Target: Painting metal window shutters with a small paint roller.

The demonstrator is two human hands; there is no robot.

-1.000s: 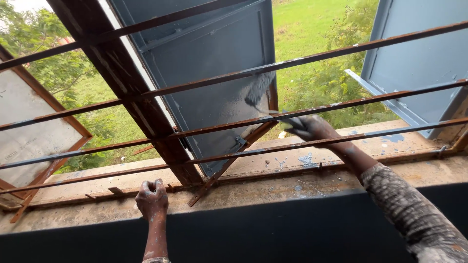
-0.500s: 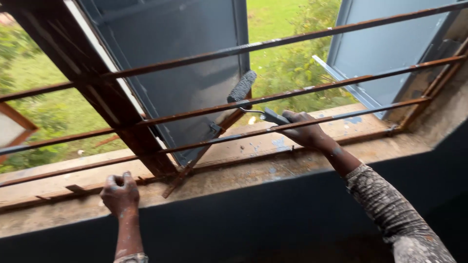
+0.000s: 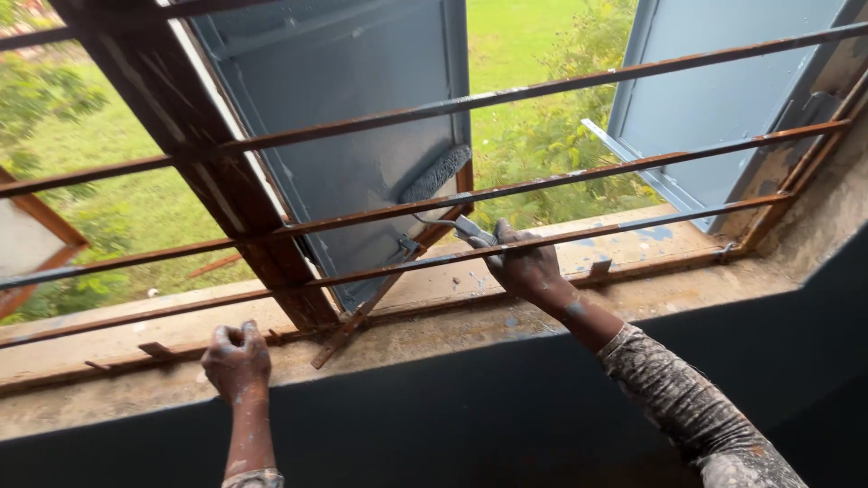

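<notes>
Head view, looking down at a barred window opening. Fingers of the right hand point(image 3: 529, 269) are curled tight around the handle of a small paint roller point(image 3: 438, 175), the grip closed with no gap showing; the hand is reached out between the two lowest horizontal bars point(image 3: 542, 185), with its paint-flecked sleeve point(image 3: 687, 411) trailing back toward the lower right corner. From the fist a thin bent wire frame runs up and left to the grey, fuzzy roller sleeve, which lies tilted against the lower right edge of the open grey shutter point(image 3: 344, 108), touching its painted face just beside the rusty frame strip. Fingers of the left hand point(image 3: 237, 360) are folded into a closed fist that rests on the inner edge of the concrete sill point(image 3: 434, 334); whether anything lies inside that fist cannot be told. The two hands are well apart, the left low at the sill, the right higher and beyond the bars. A broad, rust-brown mullion point(image 3: 199, 163) slants between them, crossing the bars from upper left to the sill. A second grey shutter point(image 3: 714, 99) stands open at the right, with blue-grey paint smears on the sill near its foot. Beyond the opening lie green grass and a leafy shrub point(image 3: 561, 136). Below the sill, the inside wall point(image 3: 434, 425) is dark, nearly black.
</notes>
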